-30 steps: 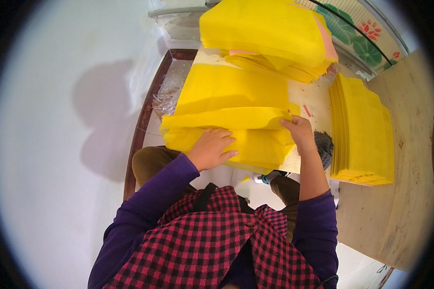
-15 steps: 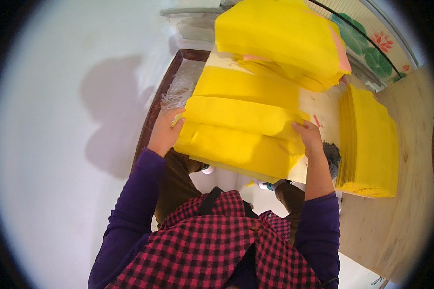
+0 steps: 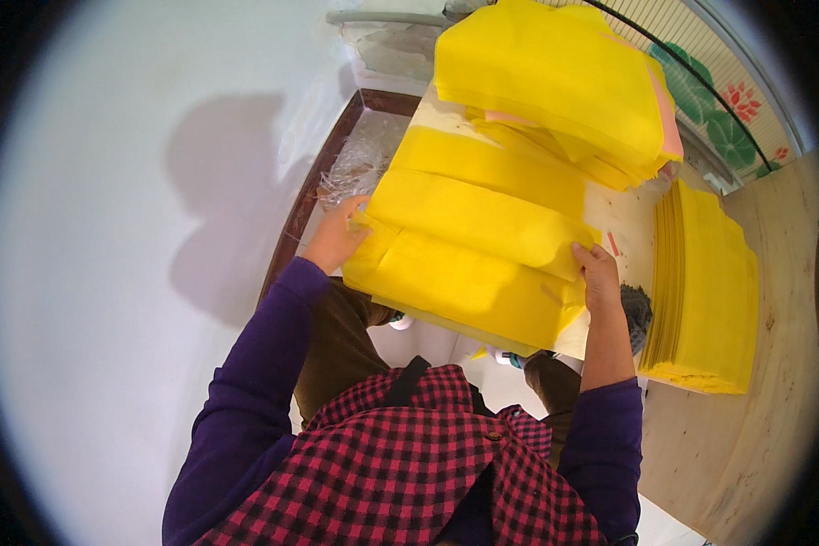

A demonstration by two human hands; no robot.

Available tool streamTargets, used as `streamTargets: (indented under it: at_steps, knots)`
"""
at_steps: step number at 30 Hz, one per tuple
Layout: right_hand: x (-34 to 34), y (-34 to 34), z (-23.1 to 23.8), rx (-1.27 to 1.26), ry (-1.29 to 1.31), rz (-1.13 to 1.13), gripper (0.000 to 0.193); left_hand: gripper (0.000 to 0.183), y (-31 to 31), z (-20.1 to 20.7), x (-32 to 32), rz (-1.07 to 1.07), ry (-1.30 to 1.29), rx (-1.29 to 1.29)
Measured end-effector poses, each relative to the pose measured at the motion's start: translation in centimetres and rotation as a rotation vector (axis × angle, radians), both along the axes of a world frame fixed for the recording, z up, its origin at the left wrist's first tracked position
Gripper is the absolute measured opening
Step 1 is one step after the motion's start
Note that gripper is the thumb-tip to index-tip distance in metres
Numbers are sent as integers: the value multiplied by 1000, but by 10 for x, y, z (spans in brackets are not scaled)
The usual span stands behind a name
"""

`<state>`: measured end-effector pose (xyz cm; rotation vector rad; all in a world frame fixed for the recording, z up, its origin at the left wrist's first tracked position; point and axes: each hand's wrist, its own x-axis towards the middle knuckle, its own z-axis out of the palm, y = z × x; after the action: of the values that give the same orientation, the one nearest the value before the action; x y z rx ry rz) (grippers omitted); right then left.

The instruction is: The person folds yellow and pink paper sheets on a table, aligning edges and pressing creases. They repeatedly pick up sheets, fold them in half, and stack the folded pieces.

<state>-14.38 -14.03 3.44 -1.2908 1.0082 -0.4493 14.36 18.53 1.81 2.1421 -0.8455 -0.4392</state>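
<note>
A folded sheet of yellow cloth-like material (image 3: 464,282) lies before me on a pale wooden board (image 3: 621,215). Its raised fold (image 3: 482,214) runs from side to side between my hands. My left hand (image 3: 338,237) pinches the fold's left end, thumb on top. At the right end my right hand (image 3: 597,273) grips the same fold, thumb over the edge and fingers underneath. Another flat yellow layer (image 3: 500,166) shows just beyond it. The sheet's near edge hangs over the board's front, above my knees.
A thick stack of yellow sheets (image 3: 551,86) with pink edges stands at the far side. To the right is another tall yellow stack (image 3: 710,291) on a wooden surface (image 3: 701,446). A dark grey fuzzy thing (image 3: 636,317) sits beside it. Clear crumpled plastic (image 3: 364,159) lies left, near the wall.
The whole view has shifted, so everything sits slightly farther right and lower. Both hands keep hold of the fold. The yellow sheet's near part looks flatter, with its small step gone.
</note>
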Motion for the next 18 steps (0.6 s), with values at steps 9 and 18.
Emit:
streamTargets:
  at_steps: [9,18]
  knots:
    - [0,-7,-14,22,-31,-9,19,15,23,7,-11,-224,-386,-50]
    - [-2,-3,-8,-109,-7,46,22,38,-7,11,18,84,-21,-170]
